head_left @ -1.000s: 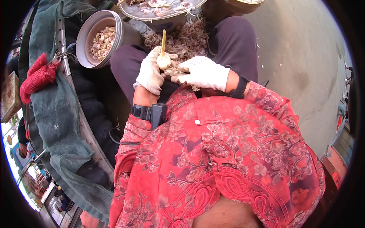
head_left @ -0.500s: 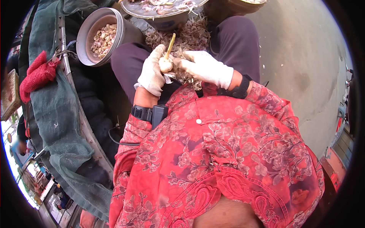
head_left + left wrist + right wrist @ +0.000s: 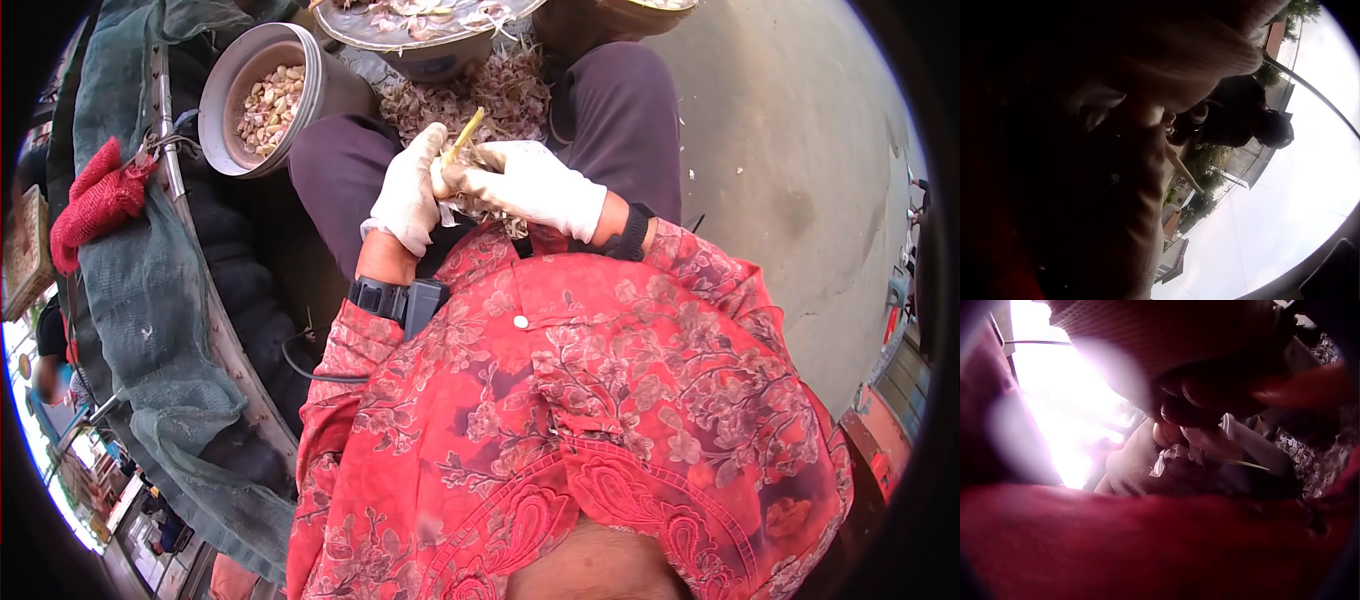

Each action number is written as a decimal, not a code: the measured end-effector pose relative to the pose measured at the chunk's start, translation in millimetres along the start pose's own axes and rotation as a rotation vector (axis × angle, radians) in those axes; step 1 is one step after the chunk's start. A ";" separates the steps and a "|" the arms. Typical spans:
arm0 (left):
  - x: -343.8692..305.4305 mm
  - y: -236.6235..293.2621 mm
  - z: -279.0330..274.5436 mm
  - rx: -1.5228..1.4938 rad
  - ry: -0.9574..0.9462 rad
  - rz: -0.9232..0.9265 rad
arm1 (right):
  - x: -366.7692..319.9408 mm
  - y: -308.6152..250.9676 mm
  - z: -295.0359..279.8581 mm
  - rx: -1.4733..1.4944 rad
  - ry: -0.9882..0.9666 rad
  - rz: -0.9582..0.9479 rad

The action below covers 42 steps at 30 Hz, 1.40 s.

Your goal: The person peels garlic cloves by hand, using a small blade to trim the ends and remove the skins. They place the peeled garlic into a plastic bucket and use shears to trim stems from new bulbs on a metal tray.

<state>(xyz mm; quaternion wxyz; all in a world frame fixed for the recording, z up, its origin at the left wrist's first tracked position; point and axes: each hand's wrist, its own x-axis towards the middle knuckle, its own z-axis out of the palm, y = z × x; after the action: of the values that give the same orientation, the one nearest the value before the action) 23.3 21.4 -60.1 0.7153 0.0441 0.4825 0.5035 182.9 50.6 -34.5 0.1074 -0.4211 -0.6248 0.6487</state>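
In the head view my gloved left hand [image 3: 403, 195] holds a garlic bulb [image 3: 439, 182] with its yellowish stem [image 3: 464, 135] pointing up and away. The gloved right hand [image 3: 545, 188] meets it from the right, fingers curled and pinching at the bulb's side. Loose papery skin [image 3: 449, 214] hangs below the bulb. The right wrist view shows pale skin flakes [image 3: 1164, 461] beside a small part of the bulb [image 3: 1166, 434], the rest hidden by fingers. In the dark left wrist view the stem [image 3: 1185, 171] sticks out past the hand.
A white bucket [image 3: 212, 112] holding peeled cloves [image 3: 270, 105] stands to the left. Ahead is a round tray [image 3: 400, 38] with garlic scraps, above a heap of skins [image 3: 500, 90] between the knees. Green netting [image 3: 150, 330] and a red mesh bag [image 3: 100, 205] line the left side.
The right hand drew slightly back, then closed in on the bulb again. The stem has tilted to the right, and loose skin now hangs under the bulb.
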 end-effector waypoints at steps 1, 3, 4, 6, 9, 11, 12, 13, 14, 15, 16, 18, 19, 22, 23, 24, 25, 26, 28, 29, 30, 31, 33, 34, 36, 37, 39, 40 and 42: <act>0.5 -0.2 -3.1 0.071 -0.014 0.017 | -1.3 -0.7 -1.9 -0.073 0.008 -0.030; 0.2 2.2 -3.7 0.171 0.000 0.016 | -3.1 -4.7 -7.2 -0.147 0.017 -0.063; -1.9 3.3 -1.8 0.172 0.001 0.016 | -3.3 -7.7 -10.2 -0.124 -0.026 -0.030; -10.1 5.8 5.0 0.107 -0.077 -0.006 | -5.4 -17.3 -11.9 -0.037 -0.086 0.057; -17.0 7.9 10.9 0.076 -0.117 -0.014 | -1.5 -1.7 -1.3 0.490 -0.156 0.093; -13.4 6.1 4.2 0.114 -0.132 -0.036 | -3.9 -4.9 -3.6 0.380 -0.157 0.125; -8.7 3.6 -2.1 0.155 -0.148 -0.060 | -5.3 -7.3 -5.0 0.211 -0.139 0.104; -2.4 6.5 -10.2 0.160 -0.285 -0.145 | -7.0 -9.6 -6.7 0.042 -0.119 0.083; -1.1 2.0 -15.1 0.160 -0.285 -0.145 | -8.2 -11.7 -9.4 -0.130 -0.129 0.021; -9.2 3.6 -8.5 0.220 -0.244 -0.118 | -7.8 -11.6 -10.5 -0.130 -0.128 0.020; -13.7 4.2 -4.9 0.280 -0.203 -0.091 | -7.5 -11.3 -11.2 -0.149 -0.140 0.032; -1.7 3.0 -13.1 0.201 -0.236 -0.144 | -5.8 -7.9 -10.8 -0.168 -0.155 0.043; 2.8 3.0 -16.0 0.123 -0.271 -0.196 | -4.1 -1.6 -10.6 -0.041 -0.168 0.060; -0.1 4.4 -6.6 0.221 -0.212 -0.013 | 3.8 8.8 -9.0 0.253 -0.118 0.043; -4.5 6.9 -3.1 0.209 -0.215 0.036 | 5.4 9.3 -7.2 0.373 -0.088 0.048; -7.5 7.7 -0.8 0.196 -0.220 0.084 | 4.0 8.1 -9.9 0.460 -0.105 0.131; -6.9 7.4 0.2 0.224 -0.224 0.114 | -0.6 -0.1 -13.7 0.459 -0.105 0.131; -7.7 4.3 1.7 0.290 -0.218 0.183 | -6.9 -11.7 -18.0 0.430 -0.108 0.160; -6.8 -3.5 2.5 0.445 -0.144 0.275 | -9.5 -18.0 -18.2 0.402 -0.113 0.189; -7.1 -3.7 1.3 0.458 -0.112 0.198 | -7.9 -17.5 -15.8 0.391 -0.109 0.200; -7.5 -4.4 0.0 0.470 -0.080 0.120 | -6.6 -15.4 -13.6 0.381 -0.106 0.212; -6.2 -8.4 2.7 0.370 -0.063 0.091 | -0.7 -7.4 -11.3 0.348 -0.092 0.139; -12.1 -7.8 8.4 0.348 -0.057 0.084 | -2.7 -7.4 -12.2 0.298 -0.082 0.136; -14.4 -6.9 10.8 0.325 -0.051 0.076 | -3.8 -8.5 -12.6 0.247 -0.072 0.135; -7.5 -9.7 2.5 0.259 -0.082 0.023 | 1.2 2.3 -8.8 0.219 -0.050 0.123; -2.7 -10.5 -2.6 0.193 -0.114 -0.028 | 4.1 5.6 -8.0 0.189 -0.029 0.109; 4.8 -11.5 -8.6 0.122 -0.143 -0.063 | 5.9 7.7 -10.3 -0.007 0.019 0.018; 6.7 -12.1 -9.6 0.051 -0.173 -0.100 | 5.6 6.4 -11.0 -0.204 0.067 -0.072; 5.2 -15.4 0.2 0.107 -0.093 -0.044 | 2.2 -4.2 -10.2 -0.234 0.059 -0.070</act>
<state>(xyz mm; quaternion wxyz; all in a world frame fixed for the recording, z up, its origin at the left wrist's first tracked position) 34.1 17.9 -71.8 0.7445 0.0951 0.4756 0.4587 186.9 60.3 -30.3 0.0985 -0.4276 -0.7072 0.5543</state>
